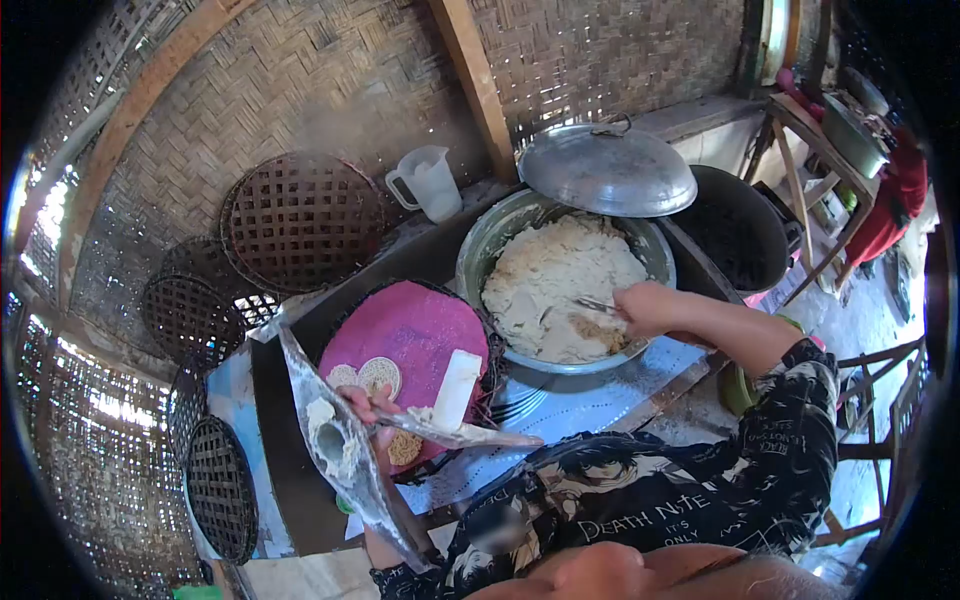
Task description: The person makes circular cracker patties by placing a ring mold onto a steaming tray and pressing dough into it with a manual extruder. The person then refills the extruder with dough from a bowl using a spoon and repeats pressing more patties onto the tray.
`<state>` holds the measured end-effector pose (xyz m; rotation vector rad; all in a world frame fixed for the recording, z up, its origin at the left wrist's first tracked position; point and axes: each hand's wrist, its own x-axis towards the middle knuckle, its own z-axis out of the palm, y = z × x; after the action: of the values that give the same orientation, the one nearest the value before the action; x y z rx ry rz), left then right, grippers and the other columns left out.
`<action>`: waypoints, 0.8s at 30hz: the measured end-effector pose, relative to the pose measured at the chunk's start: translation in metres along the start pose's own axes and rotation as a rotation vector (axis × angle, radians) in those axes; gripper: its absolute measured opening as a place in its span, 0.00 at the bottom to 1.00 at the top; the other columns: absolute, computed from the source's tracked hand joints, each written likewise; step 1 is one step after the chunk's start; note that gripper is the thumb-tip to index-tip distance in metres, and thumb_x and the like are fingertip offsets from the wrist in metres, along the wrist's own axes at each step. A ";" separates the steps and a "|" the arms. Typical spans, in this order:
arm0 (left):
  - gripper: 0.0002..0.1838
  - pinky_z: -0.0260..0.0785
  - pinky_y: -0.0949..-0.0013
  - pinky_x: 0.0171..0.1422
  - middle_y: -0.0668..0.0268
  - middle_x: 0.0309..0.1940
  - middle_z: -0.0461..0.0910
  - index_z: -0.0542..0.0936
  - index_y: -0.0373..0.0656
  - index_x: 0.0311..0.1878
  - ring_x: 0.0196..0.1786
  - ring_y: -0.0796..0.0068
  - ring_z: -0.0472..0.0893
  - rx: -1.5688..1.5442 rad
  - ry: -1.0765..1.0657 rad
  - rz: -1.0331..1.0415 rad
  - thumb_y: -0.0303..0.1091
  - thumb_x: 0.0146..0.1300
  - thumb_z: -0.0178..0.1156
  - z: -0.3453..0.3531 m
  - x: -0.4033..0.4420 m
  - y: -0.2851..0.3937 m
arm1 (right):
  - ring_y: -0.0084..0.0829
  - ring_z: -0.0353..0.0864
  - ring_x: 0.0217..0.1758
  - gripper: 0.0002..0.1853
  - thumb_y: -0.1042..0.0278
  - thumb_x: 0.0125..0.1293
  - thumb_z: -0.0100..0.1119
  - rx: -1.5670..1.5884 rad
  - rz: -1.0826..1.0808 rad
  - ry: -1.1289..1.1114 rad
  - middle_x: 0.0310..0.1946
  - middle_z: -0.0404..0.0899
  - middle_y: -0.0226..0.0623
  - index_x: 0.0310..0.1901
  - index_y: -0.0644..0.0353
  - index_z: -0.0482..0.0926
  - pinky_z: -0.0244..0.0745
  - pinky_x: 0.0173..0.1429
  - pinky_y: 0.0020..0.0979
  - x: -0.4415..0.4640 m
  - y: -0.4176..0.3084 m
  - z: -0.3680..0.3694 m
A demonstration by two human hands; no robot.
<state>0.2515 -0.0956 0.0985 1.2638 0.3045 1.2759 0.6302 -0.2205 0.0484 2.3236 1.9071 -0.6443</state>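
Observation:
My right hand (pixel 650 308) is closed around the handle of a metal spoon (pixel 592 302), its far end in a pale, crumbly dough (pixel 560 265). The dough fills much of a large metal basin (pixel 470 285). My left hand (pixel 370 403) is closed around a wooden press (pixel 300 385), made of a long board with a round hole and a side arm. White dough clings around the hole. Beside my left fingers lie pale round discs (pixel 380 376) on a pink round mat (pixel 410 325). A white rectangular piece (pixel 459 388) rests at the press's side arm, and a browner disc (pixel 404 448) lies below it.
A dented metal lid (pixel 607 170) sits over the basin's back rim. To its right stands a dark pot (pixel 735 230). Behind are a plastic measuring jug (pixel 428 184) and woven baskets (pixel 303 222) against the bamboo wall. A wooden stand (pixel 825 150) is at far right.

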 end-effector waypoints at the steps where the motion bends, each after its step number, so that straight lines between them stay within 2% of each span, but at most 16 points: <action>1: 0.21 0.64 0.48 0.58 0.68 0.34 0.66 0.69 0.44 0.37 0.34 0.67 0.78 0.072 -0.010 0.050 0.26 0.42 0.70 -0.009 -0.004 -0.010 | 0.48 0.78 0.39 0.14 0.71 0.47 0.56 0.019 -0.065 0.054 0.32 0.79 0.48 0.39 0.63 0.75 0.72 0.44 0.43 0.007 0.001 -0.006; 3: 0.21 0.62 0.47 0.59 0.68 0.34 0.65 0.69 0.43 0.35 0.33 0.67 0.78 0.130 -0.002 0.074 0.29 0.41 0.72 -0.012 -0.009 -0.016 | 0.47 0.79 0.39 0.12 0.72 0.49 0.54 0.066 -0.188 0.162 0.31 0.78 0.48 0.38 0.61 0.75 0.72 0.42 0.43 0.023 0.009 -0.012; 5: 0.22 0.63 0.46 0.59 0.67 0.34 0.65 0.69 0.43 0.34 0.32 0.67 0.77 0.099 0.033 0.029 0.33 0.40 0.73 -0.006 -0.011 -0.014 | 0.45 0.79 0.37 0.11 0.72 0.51 0.52 -0.123 -0.233 0.261 0.29 0.78 0.46 0.38 0.59 0.75 0.73 0.40 0.43 0.054 0.031 -0.008; 6: 0.23 0.63 0.46 0.58 0.67 0.34 0.65 0.69 0.43 0.32 0.30 0.68 0.77 0.163 0.043 0.055 0.39 0.40 0.74 -0.001 -0.012 -0.013 | 0.44 0.80 0.36 0.10 0.72 0.52 0.51 -0.218 -0.253 0.314 0.28 0.79 0.45 0.38 0.59 0.75 0.73 0.39 0.42 0.065 0.038 -0.007; 9: 0.20 0.61 0.48 0.61 0.68 0.36 0.64 0.69 0.44 0.34 0.33 0.69 0.78 0.277 -0.047 0.070 0.43 0.47 0.69 -0.002 -0.012 -0.007 | 0.41 0.81 0.33 0.10 0.70 0.52 0.52 -0.323 -0.171 0.274 0.27 0.79 0.40 0.37 0.57 0.77 0.74 0.35 0.41 0.084 0.045 -0.008; 13: 0.23 0.64 0.46 0.58 0.67 0.32 0.64 0.70 0.45 0.30 0.25 0.68 0.77 0.348 0.079 0.116 0.46 0.41 0.72 0.008 -0.010 -0.005 | 0.40 0.81 0.32 0.08 0.70 0.52 0.52 -0.414 -0.243 0.217 0.27 0.79 0.39 0.34 0.57 0.78 0.74 0.34 0.40 0.104 0.070 -0.002; 14: 0.23 0.59 0.47 0.63 0.67 0.33 0.64 0.68 0.45 0.32 0.29 0.68 0.77 0.345 0.013 0.068 0.44 0.42 0.72 0.003 -0.009 -0.002 | 0.40 0.81 0.32 0.08 0.70 0.52 0.52 -0.425 -0.237 0.175 0.27 0.80 0.39 0.33 0.57 0.78 0.74 0.34 0.40 0.108 0.073 0.002; 15: 0.23 0.60 0.46 0.61 0.67 0.32 0.64 0.69 0.45 0.31 0.27 0.68 0.77 0.343 0.049 0.075 0.44 0.40 0.73 0.006 -0.009 -0.003 | 0.39 0.81 0.33 0.07 0.69 0.52 0.52 -0.437 -0.230 0.132 0.28 0.80 0.39 0.32 0.56 0.79 0.74 0.34 0.39 0.110 0.076 0.007; 18: 0.24 0.65 0.48 0.56 0.67 0.30 0.64 0.71 0.44 0.27 0.23 0.67 0.77 0.332 0.098 0.087 0.45 0.36 0.75 0.011 -0.009 -0.007 | 0.36 0.79 0.36 0.05 0.68 0.50 0.54 -0.488 -0.226 0.265 0.27 0.78 0.35 0.29 0.54 0.79 0.73 0.37 0.36 0.121 0.086 0.030; 21: 0.23 0.70 0.55 0.48 0.68 0.30 0.64 0.71 0.44 0.28 0.23 0.68 0.76 0.319 0.067 0.084 0.44 0.35 0.75 0.006 -0.008 -0.011 | 0.33 0.76 0.38 0.03 0.68 0.47 0.55 -0.324 -0.378 0.815 0.27 0.74 0.32 0.25 0.53 0.78 0.72 0.40 0.33 0.102 0.048 0.038; 24: 0.23 0.71 0.64 0.37 0.68 0.30 0.63 0.71 0.44 0.28 0.24 0.69 0.74 0.321 0.082 0.091 0.44 0.36 0.75 0.014 -0.009 -0.013 | 0.32 0.73 0.38 0.02 0.68 0.44 0.56 -0.091 -0.448 0.543 0.26 0.71 0.30 0.22 0.53 0.77 0.70 0.41 0.33 0.103 0.029 0.074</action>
<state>0.2661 -0.1076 0.0895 1.5119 0.5321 1.3968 0.6520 -0.1555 -0.0621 2.1740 2.6563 0.0859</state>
